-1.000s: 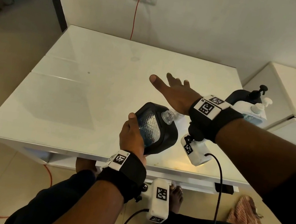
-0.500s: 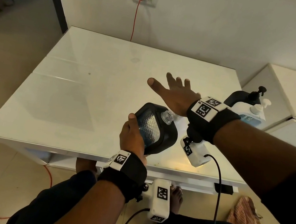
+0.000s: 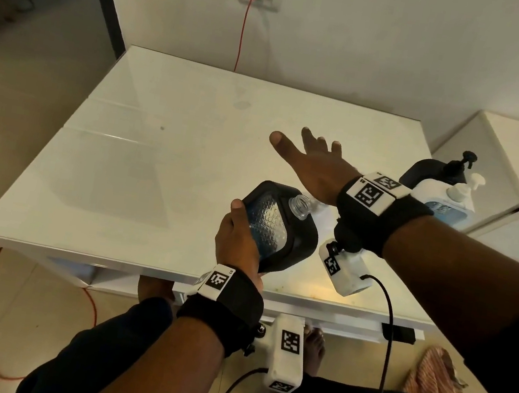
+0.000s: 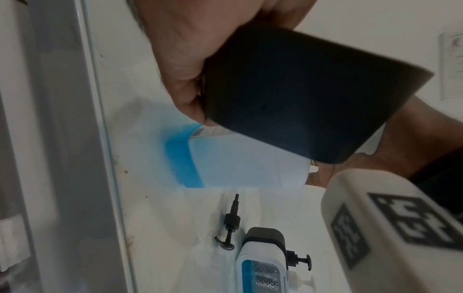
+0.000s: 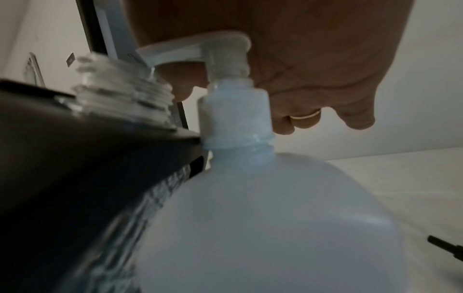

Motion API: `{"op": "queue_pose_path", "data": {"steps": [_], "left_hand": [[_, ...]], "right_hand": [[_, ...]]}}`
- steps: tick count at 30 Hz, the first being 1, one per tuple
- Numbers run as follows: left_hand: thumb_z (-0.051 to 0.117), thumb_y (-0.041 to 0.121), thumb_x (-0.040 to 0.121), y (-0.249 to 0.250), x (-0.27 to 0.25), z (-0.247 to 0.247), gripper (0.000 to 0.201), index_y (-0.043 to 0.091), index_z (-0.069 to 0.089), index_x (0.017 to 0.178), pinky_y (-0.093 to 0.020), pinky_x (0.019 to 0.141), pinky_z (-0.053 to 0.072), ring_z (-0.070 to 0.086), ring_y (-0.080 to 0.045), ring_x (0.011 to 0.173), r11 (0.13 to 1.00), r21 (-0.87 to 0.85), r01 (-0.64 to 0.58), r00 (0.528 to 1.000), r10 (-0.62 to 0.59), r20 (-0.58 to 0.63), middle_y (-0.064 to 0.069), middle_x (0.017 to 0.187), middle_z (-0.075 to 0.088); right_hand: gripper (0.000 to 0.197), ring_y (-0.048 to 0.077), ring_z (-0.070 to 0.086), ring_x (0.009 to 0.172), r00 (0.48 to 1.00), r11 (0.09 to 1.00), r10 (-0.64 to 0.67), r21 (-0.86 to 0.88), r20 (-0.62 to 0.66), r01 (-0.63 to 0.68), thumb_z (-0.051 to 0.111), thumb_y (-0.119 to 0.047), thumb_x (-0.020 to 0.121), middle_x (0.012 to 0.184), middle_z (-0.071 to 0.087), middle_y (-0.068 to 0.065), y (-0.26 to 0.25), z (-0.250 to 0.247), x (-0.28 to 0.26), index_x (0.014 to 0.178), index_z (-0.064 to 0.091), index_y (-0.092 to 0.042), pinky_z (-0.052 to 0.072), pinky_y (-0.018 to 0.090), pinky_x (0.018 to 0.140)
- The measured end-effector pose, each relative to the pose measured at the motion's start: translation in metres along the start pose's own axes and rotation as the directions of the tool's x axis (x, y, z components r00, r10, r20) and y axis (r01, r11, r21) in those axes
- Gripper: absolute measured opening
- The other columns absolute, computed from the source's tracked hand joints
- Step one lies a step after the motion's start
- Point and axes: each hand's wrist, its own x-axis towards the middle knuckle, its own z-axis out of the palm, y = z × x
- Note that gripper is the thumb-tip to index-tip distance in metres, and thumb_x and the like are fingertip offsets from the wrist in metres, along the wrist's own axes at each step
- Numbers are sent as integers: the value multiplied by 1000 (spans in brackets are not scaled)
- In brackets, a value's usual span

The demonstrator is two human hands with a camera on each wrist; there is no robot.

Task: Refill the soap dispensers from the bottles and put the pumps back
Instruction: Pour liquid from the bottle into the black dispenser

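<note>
- While the left hand (image 3: 239,237) grips the black dispenser (image 3: 275,229), tilted with its open neck (image 3: 299,205) up and to the right, the right hand (image 3: 310,167) lies flat-fingered on the pump (image 5: 200,47) of the white bottle (image 5: 263,218).
- That bottle stands on the counter (image 3: 142,157), just right of the dispenser.
- Its spout ends just above the neck; pressing down looks likely next.
- A loose black pump (image 4: 230,228) lies nearer the right hand.
</note>
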Motion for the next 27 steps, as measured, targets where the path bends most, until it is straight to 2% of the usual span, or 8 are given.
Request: {"op": "queue_pose_path", "data": {"steps": [3, 7, 9, 18, 21, 24, 27], "left_hand": [[43, 82, 87, -2, 1, 0, 46, 43, 64, 98, -60, 102, 55, 66, -36, 116, 1000, 4, -16, 1000, 16, -4, -5, 128, 69], [40, 95, 60, -2, 3, -1, 66, 46, 64, 96, -59, 103, 54, 66, -35, 116, 999, 40, -24, 1000, 24, -2, -3, 128, 69], [38, 98, 53, -3, 4, 0, 70, 47, 63, 95, -59, 104, 54, 65, -35, 118, 999, 52, -14, 1000, 15, -2, -3, 129, 68], [40, 100, 54, -9, 11, -2, 65, 53, 66, 92, -60, 102, 54, 66, -35, 117, 997, 69, -38, 999, 40, -22, -1, 127, 70], [40, 101, 53, -6, 5, -2, 69, 50, 64, 93, -60, 102, 54, 66, -35, 117, 998, 62, -27, 1000, 28, -14, -2, 128, 69], [40, 95, 62, -1, 1, -1, 62, 47, 63, 95, -59, 104, 53, 65, -35, 118, 998, 55, -20, 1000, 21, -5, -3, 130, 67], [40, 97, 55, -2, 1, -2, 68, 48, 63, 96, -60, 103, 54, 65, -36, 119, 999, 45, -4, 1000, 4, 3, -4, 132, 67]], "right_hand": [[108, 29, -19, 154, 1000, 1000, -2, -8, 21, 3, 13, -94, 78, 170, -8, 7, -1, -2, 0, 162, -5, -28, -8, 61, 120], [105, 28, -19, 154, 1000, 999, -2, -44, 14, 2, 14, -92, 80, 169, -10, 6, -2, -7, 0, 161, -7, -30, -8, 59, 120], [106, 29, -19, 154, 1000, 1000, -3, -26, 14, 3, 14, -93, 80, 169, -10, 7, -2, -7, 0, 161, -7, -29, -8, 59, 120], [105, 28, -17, 155, 1000, 999, -5, -43, -15, 5, 14, -93, 80, 170, -8, 5, -2, 0, -2, 161, -6, -30, -5, 61, 119], [104, 28, -19, 154, 1000, 1000, -5, -16, 11, 6, 15, -92, 81, 169, -11, 7, -5, -5, -3, 161, -7, -29, -8, 59, 120], [104, 28, -21, 153, 1000, 1000, -6, 13, 23, 6, 16, -91, 82, 169, -12, 6, -7, -8, -4, 161, -8, -29, -10, 57, 120], [105, 27, -19, 154, 1000, 1000, -4, -11, 3, 4, 15, -93, 80, 169, -11, 5, -4, -5, -4, 161, -8, -30, -7, 60, 119]]}}
